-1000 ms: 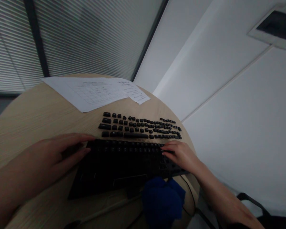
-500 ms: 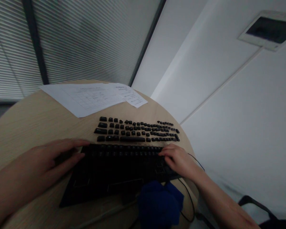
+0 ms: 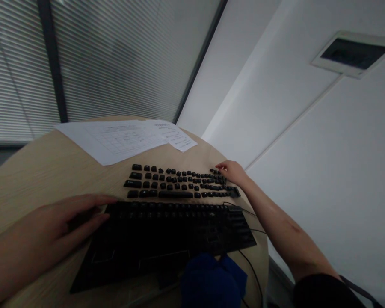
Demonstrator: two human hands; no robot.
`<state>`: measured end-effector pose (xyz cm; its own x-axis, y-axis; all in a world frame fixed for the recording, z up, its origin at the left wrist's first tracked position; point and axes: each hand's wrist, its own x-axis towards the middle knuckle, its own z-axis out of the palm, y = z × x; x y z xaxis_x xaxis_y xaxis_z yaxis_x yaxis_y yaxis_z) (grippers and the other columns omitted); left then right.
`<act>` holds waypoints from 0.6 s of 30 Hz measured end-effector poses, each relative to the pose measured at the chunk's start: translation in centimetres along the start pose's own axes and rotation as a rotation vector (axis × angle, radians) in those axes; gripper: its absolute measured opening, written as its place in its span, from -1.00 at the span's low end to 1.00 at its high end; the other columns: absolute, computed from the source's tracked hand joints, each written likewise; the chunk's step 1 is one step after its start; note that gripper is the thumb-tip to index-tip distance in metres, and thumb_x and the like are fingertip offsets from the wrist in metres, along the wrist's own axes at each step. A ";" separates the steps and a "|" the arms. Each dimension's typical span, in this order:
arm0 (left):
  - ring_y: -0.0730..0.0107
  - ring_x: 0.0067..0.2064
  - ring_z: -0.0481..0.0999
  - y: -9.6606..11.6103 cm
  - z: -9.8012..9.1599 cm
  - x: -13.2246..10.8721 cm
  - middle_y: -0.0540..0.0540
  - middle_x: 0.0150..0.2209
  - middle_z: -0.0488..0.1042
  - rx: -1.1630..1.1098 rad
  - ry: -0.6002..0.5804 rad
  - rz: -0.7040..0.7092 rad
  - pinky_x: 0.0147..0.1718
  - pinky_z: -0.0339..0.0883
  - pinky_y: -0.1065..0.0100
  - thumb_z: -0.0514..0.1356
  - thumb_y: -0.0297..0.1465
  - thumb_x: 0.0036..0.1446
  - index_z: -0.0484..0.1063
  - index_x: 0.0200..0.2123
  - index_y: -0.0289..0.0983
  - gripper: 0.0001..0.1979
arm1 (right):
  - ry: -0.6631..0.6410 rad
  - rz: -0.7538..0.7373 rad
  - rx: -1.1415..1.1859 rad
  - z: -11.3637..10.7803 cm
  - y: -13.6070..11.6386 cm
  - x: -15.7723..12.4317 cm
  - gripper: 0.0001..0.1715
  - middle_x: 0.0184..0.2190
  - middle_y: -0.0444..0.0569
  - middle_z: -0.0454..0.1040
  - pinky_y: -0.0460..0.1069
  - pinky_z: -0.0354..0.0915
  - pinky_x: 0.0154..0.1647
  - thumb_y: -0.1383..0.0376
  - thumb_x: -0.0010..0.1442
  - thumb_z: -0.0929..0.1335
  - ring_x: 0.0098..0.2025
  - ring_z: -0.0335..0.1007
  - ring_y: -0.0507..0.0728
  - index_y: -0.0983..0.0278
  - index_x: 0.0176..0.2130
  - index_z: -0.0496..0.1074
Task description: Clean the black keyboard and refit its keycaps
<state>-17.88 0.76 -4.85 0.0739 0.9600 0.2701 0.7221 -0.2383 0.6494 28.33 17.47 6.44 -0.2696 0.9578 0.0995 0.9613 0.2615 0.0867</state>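
Observation:
A black keyboard [image 3: 167, 231] lies on the round table, with keys in its far rows and a bare dark area nearer me. My left hand [image 3: 73, 218] grips its far left corner, thumb on the side edge and fingers along the back. Beyond the keyboard, loose black keycaps [image 3: 176, 194] are laid out in rows, a long space bar among them. At the right end of the farthest rows is my right hand [image 3: 232, 172], fingers bent down among small keycaps [image 3: 214, 171]. Whatever is between its fingertips is too small to make out.
Printed paper sheets [image 3: 122, 139] lie at the back of the wooden table [image 3: 45, 171]. A blue cloth-like thing [image 3: 211, 280] sits at the near edge, with a black cable [image 3: 253, 269] beside it. A white wall [image 3: 308, 171] stands close on the right.
My right hand has left the keyboard's right side and moved away from me to the far right keycaps. The left hand stays at the keyboard's corner. The view has shifted slightly.

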 end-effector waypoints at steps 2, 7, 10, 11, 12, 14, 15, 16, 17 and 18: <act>0.03 -0.12 0.65 0.1 -0.1 0.0 -0.01 -0.12 0.68 -0.004 -0.040 0.022 0.03 0.48 0.03 0.11 0.03 0.16 0.61 -0.02 0.00 -0.54 | -0.036 0.042 -0.013 0.9 1.1 2.6 -0.57 0.04 0.05 0.61 0.01 0.31 0.16 0.37 0.28 0.30 0.05 0.52 0.18 0.29 0.07 0.60; 0.00 -0.10 0.66 0.0 -0.2 0.1 -0.03 -0.10 0.68 -0.010 -0.062 0.030 -0.02 0.51 0.05 0.10 0.03 0.16 0.61 -0.02 0.01 -0.53 | -0.106 0.081 -0.015 3.0 1.7 5.1 -0.62 0.00 0.06 0.64 -0.02 0.34 0.08 0.34 0.22 0.40 0.02 0.54 0.20 0.29 0.02 0.63; 0.00 -0.08 0.66 0.0 -0.1 0.1 0.00 -0.09 0.68 -0.025 -0.050 0.031 -0.02 0.52 0.05 0.10 0.01 0.16 0.62 -0.04 0.05 -0.57 | -0.149 0.086 -0.005 3.7 1.3 5.4 -0.66 -0.10 0.02 0.68 -0.05 0.36 -0.03 0.33 0.16 0.45 -0.06 0.58 0.20 0.26 -0.06 0.67; 0.01 -0.07 0.66 0.0 -0.1 0.1 0.01 -0.08 0.68 -0.037 -0.055 0.031 -0.01 0.53 0.05 0.11 0.00 0.17 0.61 -0.03 0.06 -0.58 | -0.156 0.084 0.000 3.8 1.1 5.5 -0.68 -0.13 0.00 0.69 -0.06 0.36 -0.05 0.33 0.15 0.45 -0.08 0.58 0.19 0.25 -0.08 0.68; 0.01 -0.06 0.66 0.0 -0.1 0.1 0.01 -0.08 0.68 -0.050 -0.058 0.031 -0.01 0.53 0.05 0.11 -0.01 0.18 0.61 -0.03 0.06 -0.59 | -0.157 0.083 0.005 3.8 0.9 5.5 -0.70 -0.15 -0.01 0.69 -0.06 0.37 -0.06 0.34 0.15 0.44 -0.09 0.59 0.19 0.24 -0.10 0.69; 0.02 -0.08 0.67 0.0 0.0 0.0 0.02 -0.09 0.68 -0.073 -0.060 0.034 -0.01 0.53 0.05 0.12 -0.03 0.18 0.62 -0.04 0.08 -0.61 | -0.138 0.081 0.013 3.5 0.2 5.5 -0.72 -0.16 -0.01 0.69 -0.05 0.36 -0.04 0.35 0.17 0.43 -0.08 0.59 0.20 0.24 -0.12 0.69; 0.02 -0.09 0.67 0.0 0.1 0.0 0.01 -0.10 0.68 -0.079 -0.063 0.039 -0.02 0.54 0.05 0.12 -0.04 0.18 0.62 -0.04 0.08 -0.62 | -0.116 0.079 0.016 3.2 -0.2 5.3 -0.72 -0.14 0.00 0.69 -0.03 0.36 0.00 0.35 0.18 0.42 -0.05 0.58 0.21 0.25 -0.12 0.68; 0.02 -0.11 0.68 -0.1 0.1 0.0 0.01 -0.11 0.69 -0.081 -0.061 0.045 -0.04 0.55 0.04 0.13 -0.05 0.17 0.62 -0.04 0.09 -0.63 | -0.091 0.074 0.019 2.9 -0.7 5.0 -0.72 -0.10 0.02 0.68 -0.02 0.35 0.04 0.34 0.21 0.41 -0.01 0.57 0.22 0.25 -0.10 0.67; 0.02 -0.13 0.68 -0.1 0.2 -0.1 0.02 -0.13 0.69 -0.077 -0.038 0.042 -0.06 0.57 0.05 0.14 -0.05 0.16 0.63 -0.06 0.10 -0.64 | -0.058 0.062 0.029 2.5 -1.3 4.6 -0.72 -0.07 0.02 0.67 0.00 0.34 0.07 0.33 0.23 0.40 0.02 0.55 0.22 0.25 -0.09 0.66; 0.01 -0.14 0.69 -0.3 0.2 -0.1 0.02 -0.14 0.69 -0.071 -0.012 0.040 -0.08 0.58 0.05 0.15 -0.05 0.15 0.63 -0.08 0.11 -0.65 | -0.021 0.042 0.057 2.1 -1.9 3.9 -0.72 -0.06 0.02 0.66 0.00 0.34 0.07 0.31 0.25 0.39 0.02 0.55 0.21 0.25 -0.08 0.65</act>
<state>-17.93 0.73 -5.20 0.1104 0.9512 0.2881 0.6677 -0.2856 0.6874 25.61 20.94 4.60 -0.2283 0.9702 0.0807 0.9736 0.2269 0.0258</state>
